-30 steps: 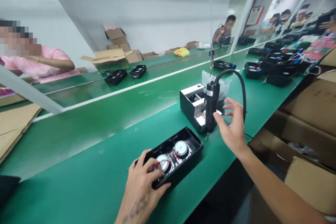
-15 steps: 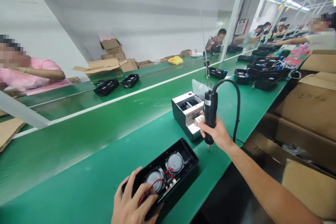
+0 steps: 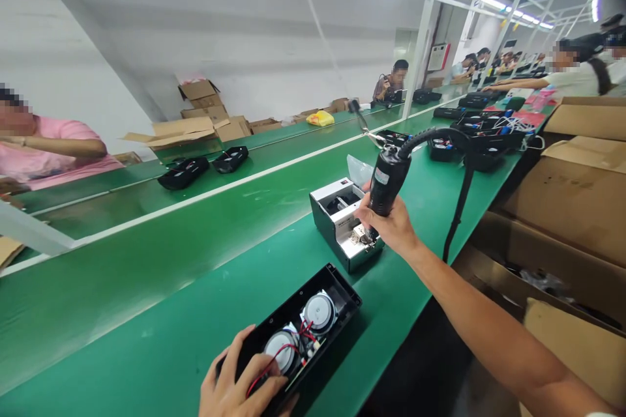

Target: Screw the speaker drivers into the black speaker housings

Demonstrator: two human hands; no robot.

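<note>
My left hand grips the edge of an open black speaker case at the bottom of the view. Inside the case lie two round speaker drivers with red and black wires running across them. My right hand is shut around the handle of a black electric screwdriver, raised with its tip pointing down. The tip is partly hidden by my fingers, just above a black and silver open unit standing on the bench. A black cable curves from the tool's top.
The green workbench runs into the distance, with several black cases further along. Cardboard boxes stand to its right. Across a glass partition, co-workers sit at a second bench. A person in a pink shirt is at far left.
My right hand has lifted the screwdriver and moved it left, over the black and silver unit. The view has tilted and shifted. My left hand still grips the speaker case.
</note>
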